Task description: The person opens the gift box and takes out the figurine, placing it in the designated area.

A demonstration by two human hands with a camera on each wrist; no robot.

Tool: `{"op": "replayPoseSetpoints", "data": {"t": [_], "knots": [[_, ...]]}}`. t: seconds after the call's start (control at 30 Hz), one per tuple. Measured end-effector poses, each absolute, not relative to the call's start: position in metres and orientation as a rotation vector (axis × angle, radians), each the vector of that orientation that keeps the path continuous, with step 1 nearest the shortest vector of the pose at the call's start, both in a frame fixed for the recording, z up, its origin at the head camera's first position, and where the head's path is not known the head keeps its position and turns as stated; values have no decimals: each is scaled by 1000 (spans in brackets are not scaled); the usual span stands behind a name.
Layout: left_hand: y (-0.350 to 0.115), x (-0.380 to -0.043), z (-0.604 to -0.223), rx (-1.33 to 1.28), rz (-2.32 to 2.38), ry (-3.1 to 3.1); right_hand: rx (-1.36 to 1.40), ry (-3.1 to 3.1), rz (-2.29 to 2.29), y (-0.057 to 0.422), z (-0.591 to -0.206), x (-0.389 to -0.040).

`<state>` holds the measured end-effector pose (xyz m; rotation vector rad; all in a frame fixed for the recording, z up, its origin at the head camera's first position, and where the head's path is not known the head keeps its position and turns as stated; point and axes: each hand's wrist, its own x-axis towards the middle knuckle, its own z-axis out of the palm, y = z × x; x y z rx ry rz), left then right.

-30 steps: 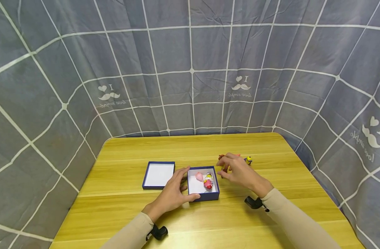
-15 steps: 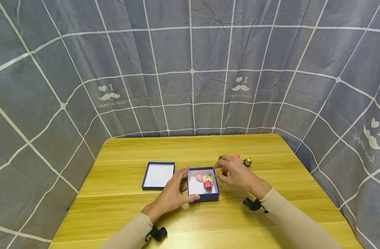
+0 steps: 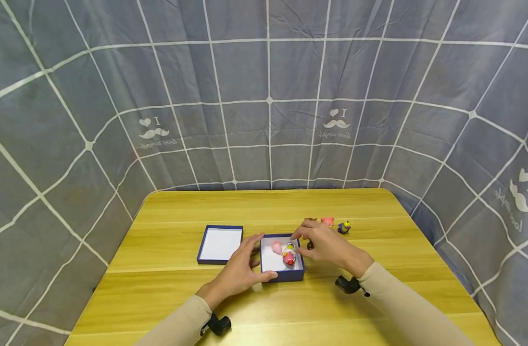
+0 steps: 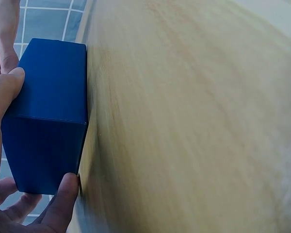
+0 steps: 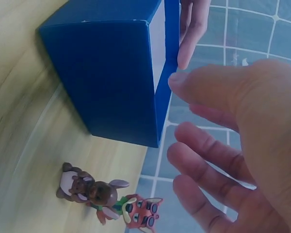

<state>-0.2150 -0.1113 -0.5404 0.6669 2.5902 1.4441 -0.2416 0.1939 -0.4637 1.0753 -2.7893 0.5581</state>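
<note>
My left hand [image 3: 240,265] holds the left side of a small dark blue box [image 3: 283,276], thumb on the near wall and fingers at the left wall. Inside the white-lined box lie a round pink toy [image 3: 276,247] and a red, white and yellow toy figure [image 3: 289,258]. My right hand [image 3: 329,244] hovers over the box's right rim, thumb and fingers apart with nothing seen between them; in the right wrist view its thumb tip overlaps the rim. Below that hand, a brown kangaroo figurine [image 5: 87,187] and a red fox figurine [image 5: 141,212] stand on the table, partly hidden in the head view.
The shallow blue box lid [image 3: 220,244], white inside up, lies left of the box. Beyond my right hand are a pink pig-like figurine [image 3: 327,222] and a blue and yellow figurine [image 3: 344,227]. A grey checked curtain [image 3: 246,120] encloses the wooden table [image 3: 177,283].
My right hand has shifted left from beside the figurines to over the box's right rim, uncovering the pink figurine. The left hand stays on the box.
</note>
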Motion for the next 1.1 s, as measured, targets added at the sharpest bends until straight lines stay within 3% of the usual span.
{"op": "replayPoseSetpoints", "data": {"t": [1.1], "knots": [[-111,-214,-543,693,1447,2578,1381,-2827,108,170,-455,-247]]}}
